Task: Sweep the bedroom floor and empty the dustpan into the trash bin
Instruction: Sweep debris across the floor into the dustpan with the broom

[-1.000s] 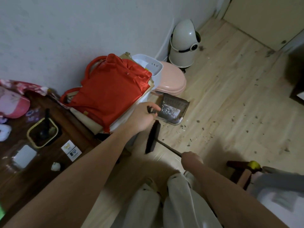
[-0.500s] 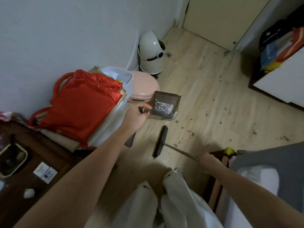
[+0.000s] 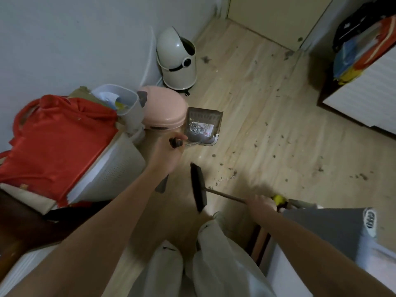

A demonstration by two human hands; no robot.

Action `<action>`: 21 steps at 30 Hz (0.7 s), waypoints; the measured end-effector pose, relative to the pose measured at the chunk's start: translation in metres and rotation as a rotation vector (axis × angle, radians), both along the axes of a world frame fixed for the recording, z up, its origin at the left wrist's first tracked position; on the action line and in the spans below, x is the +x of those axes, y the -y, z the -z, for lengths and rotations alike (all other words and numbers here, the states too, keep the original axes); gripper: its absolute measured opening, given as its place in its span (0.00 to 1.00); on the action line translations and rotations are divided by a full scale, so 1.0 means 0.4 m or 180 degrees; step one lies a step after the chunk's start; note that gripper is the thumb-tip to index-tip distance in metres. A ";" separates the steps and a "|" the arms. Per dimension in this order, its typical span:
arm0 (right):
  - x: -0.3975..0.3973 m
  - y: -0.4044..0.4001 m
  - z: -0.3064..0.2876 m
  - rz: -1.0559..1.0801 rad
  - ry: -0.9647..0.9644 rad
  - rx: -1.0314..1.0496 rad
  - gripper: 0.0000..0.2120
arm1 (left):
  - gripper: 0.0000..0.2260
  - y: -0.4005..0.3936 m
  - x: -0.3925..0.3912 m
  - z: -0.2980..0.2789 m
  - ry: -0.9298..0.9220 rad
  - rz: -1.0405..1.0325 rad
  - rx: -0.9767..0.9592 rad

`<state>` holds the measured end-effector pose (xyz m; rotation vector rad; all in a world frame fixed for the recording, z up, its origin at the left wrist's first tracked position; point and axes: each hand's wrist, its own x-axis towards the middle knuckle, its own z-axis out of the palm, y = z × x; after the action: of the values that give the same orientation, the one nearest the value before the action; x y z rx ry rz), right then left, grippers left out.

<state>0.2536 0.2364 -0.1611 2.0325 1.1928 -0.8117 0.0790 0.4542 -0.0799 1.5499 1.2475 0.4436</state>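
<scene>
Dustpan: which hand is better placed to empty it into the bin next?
Left. The left hand already holds the dustpan, debris inside, nearer the white trash bin. The right hand holds the broom.

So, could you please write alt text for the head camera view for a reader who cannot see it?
A person's left hand holds a dustpan with debris in it beside a pink lidded bin, while the right hand grips a black broom. Dirt specks dot the wooden floor, and a white domed bin stands by the wall.
</scene>
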 end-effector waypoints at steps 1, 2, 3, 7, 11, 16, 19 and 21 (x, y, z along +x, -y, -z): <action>0.040 0.006 -0.008 0.0017 0.0051 -0.0015 0.16 | 0.14 -0.003 0.022 0.002 -0.0009 -0.0030 0.0029; 0.078 0.012 -0.012 0.0044 0.0075 0.0055 0.15 | 0.14 -0.006 0.047 0.003 0.0011 -0.0066 0.0051; 0.118 0.017 -0.019 0.0087 0.0080 0.0126 0.15 | 0.14 -0.006 0.080 0.003 0.0011 -0.0092 0.0062; 0.215 0.007 -0.070 -0.0232 0.0057 0.0070 0.17 | 0.08 0.001 0.180 -0.009 -0.0119 0.0043 0.0102; 0.253 0.002 -0.088 -0.0642 -0.0028 0.0088 0.18 | 0.10 -0.005 0.253 -0.024 -0.0095 0.0244 0.0187; 0.221 -0.001 -0.022 -0.0897 -0.0097 0.0007 0.14 | 0.11 0.000 0.326 -0.032 -0.0088 0.0423 0.0181; 0.225 0.028 0.017 -0.0789 0.0035 -0.0047 0.16 | 0.10 0.003 0.346 -0.029 -0.0125 0.0474 0.0184; 0.262 0.052 0.015 -0.0486 0.0128 -0.0009 0.18 | 0.09 0.010 0.359 -0.028 -0.0187 0.0502 0.0188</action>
<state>0.3584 0.2156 -0.1672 1.9195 1.3052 -0.6949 0.2227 0.4502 -0.0688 1.7079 1.1553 0.3375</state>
